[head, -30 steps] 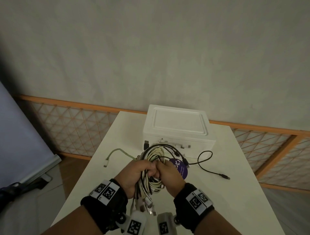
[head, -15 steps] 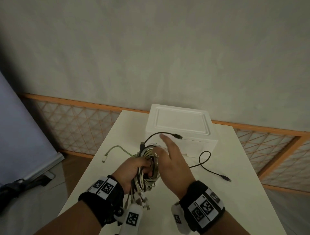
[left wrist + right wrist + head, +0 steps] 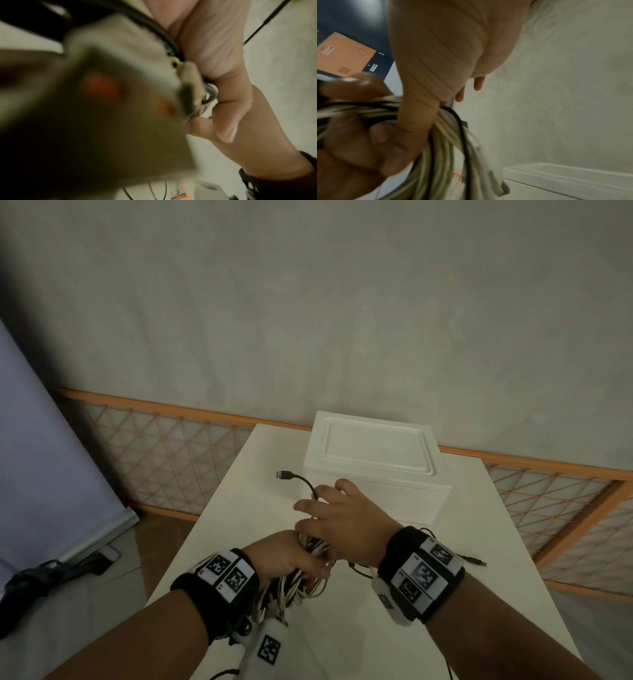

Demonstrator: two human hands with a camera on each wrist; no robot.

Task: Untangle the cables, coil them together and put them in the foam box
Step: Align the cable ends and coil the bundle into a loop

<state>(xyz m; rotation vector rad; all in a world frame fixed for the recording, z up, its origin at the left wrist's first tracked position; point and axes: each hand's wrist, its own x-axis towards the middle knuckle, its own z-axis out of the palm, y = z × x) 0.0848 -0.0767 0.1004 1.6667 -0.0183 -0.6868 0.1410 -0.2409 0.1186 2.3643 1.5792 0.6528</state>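
My left hand [image 3: 291,559] grips a coil of white and black cables [image 3: 301,580] just above the white table [image 3: 479,628]. Over the coil's far side lies my right hand [image 3: 329,508], thumb hooked into the loops [image 3: 440,155]. A black cable [image 3: 305,482] runs between its spread fingers, its USB plug [image 3: 284,475] sticking out to the left. That cable's other plug [image 3: 476,560] lies on the table at right. The white foam box [image 3: 373,460] stands behind with its lid on. A blurred pale shape fills most of the left wrist view.
An orange lattice fence [image 3: 164,453] runs behind the table. A grey-blue panel [image 3: 41,457] leans at the left, with a dark object [image 3: 30,580] on the floor below it. The table's left edge [image 3: 191,529] is close to my left wrist.
My right hand let go of the bundle, swung the black cable over it and now lies across the coil's far side. The plug went from in front of the box to the left.
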